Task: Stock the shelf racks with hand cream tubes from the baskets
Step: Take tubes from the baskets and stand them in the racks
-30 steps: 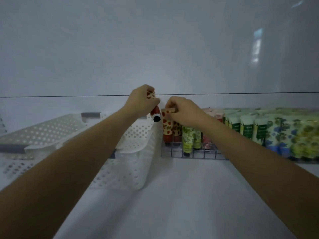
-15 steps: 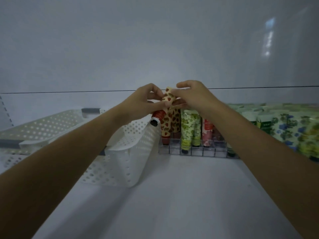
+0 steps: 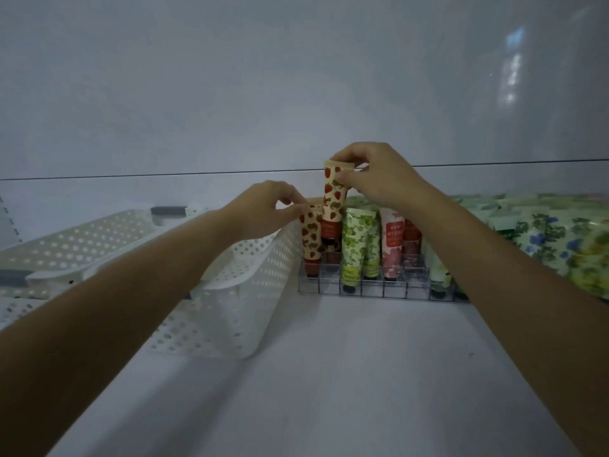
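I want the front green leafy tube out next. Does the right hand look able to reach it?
Probably not yet: the right hand pinches a raised strawberry tube. With that let go, likely yes: the front green leafy tube stands below, top uncovered.

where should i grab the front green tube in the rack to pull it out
The green tube stands cap-down in a rack cell, other tubes close around it, so only its top is free. Pinch the flat crimped top across its wide faces, from straight above.
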### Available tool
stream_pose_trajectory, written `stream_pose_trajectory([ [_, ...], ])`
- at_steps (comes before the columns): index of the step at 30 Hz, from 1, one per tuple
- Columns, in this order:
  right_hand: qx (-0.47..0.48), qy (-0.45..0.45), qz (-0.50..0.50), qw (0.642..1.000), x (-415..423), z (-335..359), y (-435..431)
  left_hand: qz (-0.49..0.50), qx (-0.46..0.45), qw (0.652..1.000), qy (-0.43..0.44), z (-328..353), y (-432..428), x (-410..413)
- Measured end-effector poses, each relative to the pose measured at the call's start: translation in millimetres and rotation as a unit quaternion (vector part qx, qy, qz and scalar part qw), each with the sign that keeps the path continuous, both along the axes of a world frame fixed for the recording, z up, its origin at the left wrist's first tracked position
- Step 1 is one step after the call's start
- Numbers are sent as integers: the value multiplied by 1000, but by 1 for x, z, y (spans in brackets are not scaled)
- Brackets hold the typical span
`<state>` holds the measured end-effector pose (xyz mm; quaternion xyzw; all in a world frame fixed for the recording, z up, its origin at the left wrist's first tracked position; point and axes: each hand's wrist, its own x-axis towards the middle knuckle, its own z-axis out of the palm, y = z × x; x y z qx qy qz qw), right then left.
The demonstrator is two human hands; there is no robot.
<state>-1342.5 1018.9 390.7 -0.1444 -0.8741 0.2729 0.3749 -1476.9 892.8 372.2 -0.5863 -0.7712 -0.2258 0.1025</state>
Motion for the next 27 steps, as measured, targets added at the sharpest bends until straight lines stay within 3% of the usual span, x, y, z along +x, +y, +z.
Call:
stream_pose_trajectory([
  [5,50,-59,-1,997,-3,-7,0,4,-28,999,42,-1,1,1],
  [18,138,-180,-41,973,-12,-23,-4,-1,-31,999,40,0,0,3],
  [27,159,-167,-46,972,-12,-22,-7,18,20,999,39,14,5,3],
])
